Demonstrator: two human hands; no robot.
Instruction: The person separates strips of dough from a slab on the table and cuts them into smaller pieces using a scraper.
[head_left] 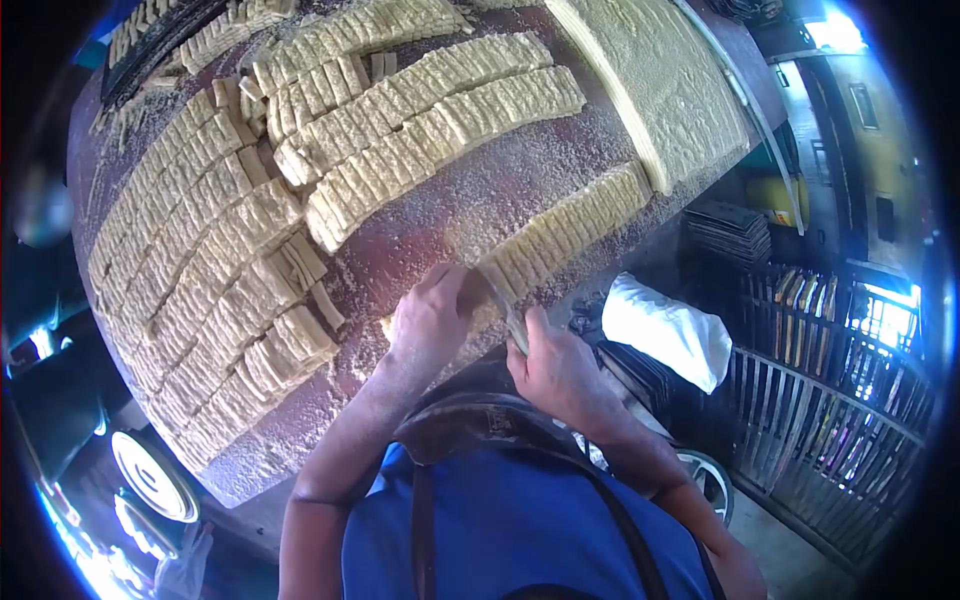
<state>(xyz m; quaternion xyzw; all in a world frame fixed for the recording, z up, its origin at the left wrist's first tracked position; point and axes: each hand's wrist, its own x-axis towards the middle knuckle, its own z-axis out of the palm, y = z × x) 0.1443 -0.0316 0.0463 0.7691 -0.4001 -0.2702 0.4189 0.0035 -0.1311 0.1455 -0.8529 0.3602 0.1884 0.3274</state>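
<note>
A long strip of pale dough [575, 228], scored into narrow slices, lies near the front edge of the floury reddish table [395, 235]. My right hand [560, 365] is closed around the handle of a knife [503, 300], whose blade stands at the strip's near end. Just left of the blade, my left hand [432, 318] rests on the end of the dough, its fingers pressed together and curled over it. Part of the dough is hidden under that hand. Beyond my hands lie two long rows of cut dough [440, 130].
Many rows of cut dough [200, 270] cover the table's left side. A thick uncut dough slab [660, 90] lies at the back right, beside a long bar [735, 80]. Right of the table are a white sack [665, 330], stacked dark trays [728, 232] and a slatted rack [830, 400].
</note>
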